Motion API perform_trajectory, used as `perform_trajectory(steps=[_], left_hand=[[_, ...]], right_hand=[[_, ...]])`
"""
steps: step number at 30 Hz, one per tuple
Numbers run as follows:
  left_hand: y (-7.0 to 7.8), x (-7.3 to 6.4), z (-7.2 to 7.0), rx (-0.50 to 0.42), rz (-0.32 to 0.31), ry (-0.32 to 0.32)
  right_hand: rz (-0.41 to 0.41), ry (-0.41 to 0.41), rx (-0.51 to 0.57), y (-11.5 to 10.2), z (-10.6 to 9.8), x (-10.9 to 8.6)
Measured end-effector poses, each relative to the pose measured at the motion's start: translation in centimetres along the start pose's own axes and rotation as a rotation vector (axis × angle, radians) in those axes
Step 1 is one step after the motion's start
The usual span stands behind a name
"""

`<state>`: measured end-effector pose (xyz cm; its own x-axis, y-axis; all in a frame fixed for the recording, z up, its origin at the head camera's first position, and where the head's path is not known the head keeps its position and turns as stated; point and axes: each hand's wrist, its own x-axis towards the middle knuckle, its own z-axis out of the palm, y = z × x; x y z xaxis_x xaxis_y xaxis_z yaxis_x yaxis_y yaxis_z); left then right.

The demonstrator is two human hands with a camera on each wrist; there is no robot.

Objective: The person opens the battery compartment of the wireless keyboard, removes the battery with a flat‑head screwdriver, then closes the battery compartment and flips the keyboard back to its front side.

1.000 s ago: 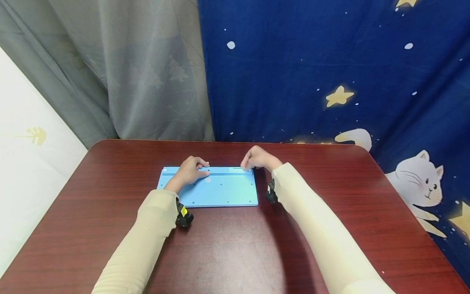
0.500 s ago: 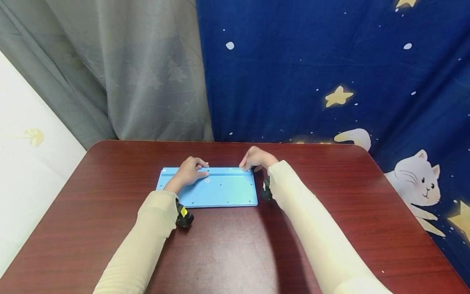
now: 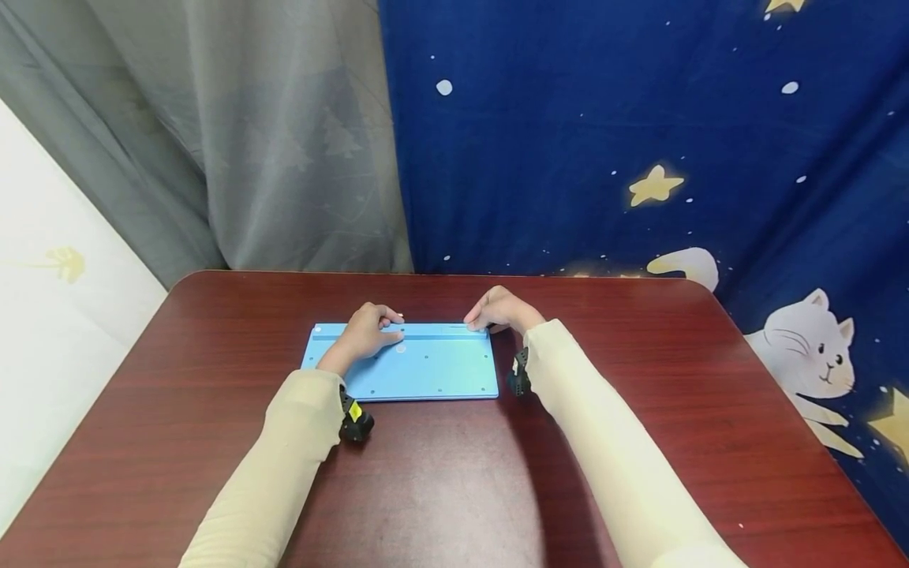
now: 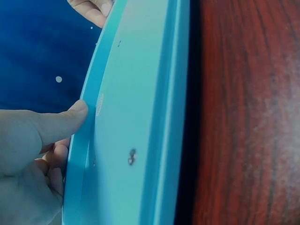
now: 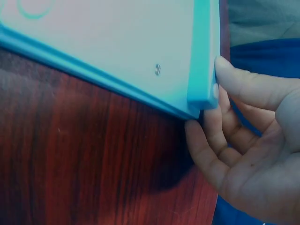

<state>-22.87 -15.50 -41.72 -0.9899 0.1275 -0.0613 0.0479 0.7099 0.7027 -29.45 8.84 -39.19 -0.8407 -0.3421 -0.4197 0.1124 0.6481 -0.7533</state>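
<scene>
A light blue keyboard (image 3: 426, 375) lies underside up on the table, with small screws and a raised ridge along its far side. My left hand (image 3: 364, 331) grips that far edge left of the middle, thumb over the ridge and fingers curled behind it. In the left wrist view the thumb of the left hand (image 4: 28, 150) presses on the ridge. At the far right corner, my right hand (image 3: 499, 309) pinches the keyboard's edge. The right wrist view shows the right hand (image 5: 258, 145) with its thumb against the ridge end and fingertips along the corner.
The dark red wooden table (image 3: 440, 489) extends around the keyboard. A grey curtain (image 3: 298, 158) and a blue curtain (image 3: 540, 158) with stars hang behind its far edge. Black wrist cameras sit at both cuffs.
The right hand shifts slightly at the keyboard's far right corner, its wrist moving left and then back right. The left hand and the keyboard stay in place.
</scene>
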Motion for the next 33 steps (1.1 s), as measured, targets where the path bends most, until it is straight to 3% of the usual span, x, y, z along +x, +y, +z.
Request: perform_trajectory(steps=[6,11,16,26,33], left_hand=[[0.1,-0.1,0.3,0.010,0.009,0.025],[0.2,-0.3,0.3,0.021,0.029,0.046],[0.1,-0.4,-0.1,0.018,0.075,0.036],[0.1,-1.4,-2.3,0.010,0.126,0.025],[-1.3,-2.7,-4.0,0.045,0.128,0.031]], right_hand=[[-0.011,0.079,-0.005,0.1,0.3,-0.3],[-0.038,0.146,-0.092,-0.2,0.6,-0.3],[-0.088,0.157,-0.164,-0.4,0.6,-0.6],[-0.178,0.145,-0.197,-0.5,0.0,-1.8],[-0.229,0.133,-0.200,-0.2,0.1,-3.2]])
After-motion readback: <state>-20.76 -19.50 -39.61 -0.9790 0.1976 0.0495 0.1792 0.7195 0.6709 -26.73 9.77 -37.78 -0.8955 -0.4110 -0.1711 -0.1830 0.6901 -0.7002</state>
